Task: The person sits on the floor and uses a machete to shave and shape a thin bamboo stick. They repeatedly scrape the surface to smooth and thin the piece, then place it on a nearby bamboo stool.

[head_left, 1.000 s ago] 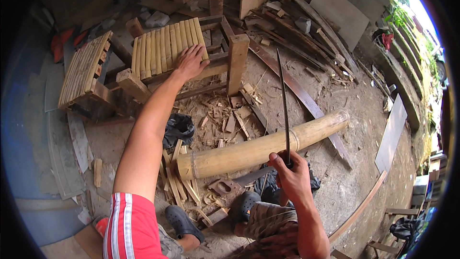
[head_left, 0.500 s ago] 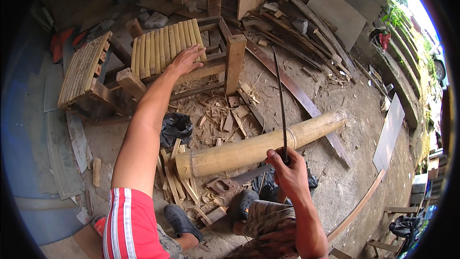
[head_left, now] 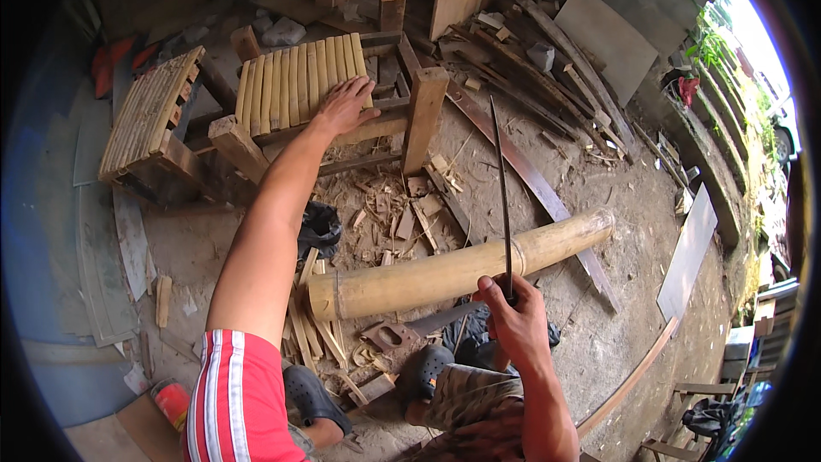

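Observation:
My left hand [head_left: 345, 106] lies with fingers stretched on the front right edge of a row of bamboo slats [head_left: 295, 85]. The slats sit across a wooden frame with square posts [head_left: 423, 120]. In my right hand [head_left: 518, 318] is the dark handle of a long thin blade [head_left: 503, 192], seen nearly edge-on and pointing up and away; it looks like a long knife. Behind that hand a thick bamboo pole [head_left: 419, 281] lies slantwise on the ground. Close to my feet rests a handsaw [head_left: 392, 335] with a wooden handle, partly hidden by my right hand.
A second slatted bamboo piece [head_left: 150, 115] stands at the left. Wood offcuts and shavings [head_left: 398, 214] litter the ground, with a black plastic bag [head_left: 320, 227] beside them. A long flat board [head_left: 530, 180] passes beneath the pole. Scrap lumber [head_left: 530, 77] is heaped at the back right.
The view has shifted slightly. My left hand stays at the right end of the slats, and my right hand still holds the long blade upright, with little movement.

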`<state>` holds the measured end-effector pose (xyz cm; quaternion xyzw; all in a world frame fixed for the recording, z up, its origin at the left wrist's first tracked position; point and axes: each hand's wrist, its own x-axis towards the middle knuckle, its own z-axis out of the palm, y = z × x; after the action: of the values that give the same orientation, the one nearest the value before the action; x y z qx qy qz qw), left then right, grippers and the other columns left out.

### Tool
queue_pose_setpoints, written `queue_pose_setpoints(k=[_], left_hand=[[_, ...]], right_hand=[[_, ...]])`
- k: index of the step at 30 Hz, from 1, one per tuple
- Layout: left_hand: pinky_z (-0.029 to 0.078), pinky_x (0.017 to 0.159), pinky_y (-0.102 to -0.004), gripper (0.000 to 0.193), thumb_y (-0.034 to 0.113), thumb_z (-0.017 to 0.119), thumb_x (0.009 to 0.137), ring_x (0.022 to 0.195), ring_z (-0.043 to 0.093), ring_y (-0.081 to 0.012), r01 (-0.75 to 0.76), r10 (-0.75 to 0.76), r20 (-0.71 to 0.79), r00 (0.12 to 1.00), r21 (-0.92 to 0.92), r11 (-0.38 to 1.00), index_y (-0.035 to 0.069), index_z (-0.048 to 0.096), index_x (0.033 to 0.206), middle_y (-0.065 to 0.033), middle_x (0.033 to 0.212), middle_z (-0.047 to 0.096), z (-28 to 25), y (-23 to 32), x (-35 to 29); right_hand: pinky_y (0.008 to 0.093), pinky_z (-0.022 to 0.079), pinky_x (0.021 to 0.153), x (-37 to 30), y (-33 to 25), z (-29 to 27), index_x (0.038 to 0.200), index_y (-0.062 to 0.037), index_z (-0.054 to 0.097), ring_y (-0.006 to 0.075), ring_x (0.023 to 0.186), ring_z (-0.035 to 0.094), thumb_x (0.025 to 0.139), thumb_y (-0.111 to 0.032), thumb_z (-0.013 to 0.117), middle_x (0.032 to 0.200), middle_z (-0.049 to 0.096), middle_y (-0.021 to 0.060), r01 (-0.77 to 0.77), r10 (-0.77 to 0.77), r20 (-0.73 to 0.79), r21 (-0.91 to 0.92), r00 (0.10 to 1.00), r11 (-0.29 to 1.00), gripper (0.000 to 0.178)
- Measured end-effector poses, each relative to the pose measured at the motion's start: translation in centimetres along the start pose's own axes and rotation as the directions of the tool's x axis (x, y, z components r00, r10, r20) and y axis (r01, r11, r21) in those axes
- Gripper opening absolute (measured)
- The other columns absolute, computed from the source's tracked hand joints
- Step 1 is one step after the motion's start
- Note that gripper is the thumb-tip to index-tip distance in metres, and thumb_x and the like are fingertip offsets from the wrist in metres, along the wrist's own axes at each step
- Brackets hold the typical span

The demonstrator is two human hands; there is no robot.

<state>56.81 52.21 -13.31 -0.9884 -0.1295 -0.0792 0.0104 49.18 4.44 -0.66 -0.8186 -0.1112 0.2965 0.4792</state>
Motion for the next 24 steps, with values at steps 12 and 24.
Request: queue_pose_setpoints(k=[12,24], left_hand=[[0.010,0.122,-0.0477,0.092,0.071,0.036,0.091,0.149,0.013,-0.0322,0.199,-0.223,-0.064,0.973,-0.270,0.942,0.006,0.021,0.154,-0.0139,0.161,0.016,0.9,-0.6,3.6],[0.007,0.120,-0.0500,0.084,0.054,0.048,0.091,0.147,0.019,-0.0302,0.345,-0.354,-0.014,0.935,-0.200,0.917,0.002,0.024,0.152,-0.0135,0.157,0.028,1.0,-0.2,4.8]], right_hand=[[0.0277,0.044,0.054,-0.3,-0.4,-0.5,0.092,0.0019,0.067,0.0092,0.055,0.054,0.091,-0.040,0.067,0.071,0.066,0.0061,-0.032,0.032,0.006,0.011,0.999,0.999,0.041],[0.0251,0.040,0.047,0.1,0.2,-1.5,0.092,0.0016,0.066,0.0067,0.050,0.050,0.093,-0.035,0.067,0.069,0.064,0.0031,-0.091,0.091,-0.001,0.067,0.996,0.994,0.037]])
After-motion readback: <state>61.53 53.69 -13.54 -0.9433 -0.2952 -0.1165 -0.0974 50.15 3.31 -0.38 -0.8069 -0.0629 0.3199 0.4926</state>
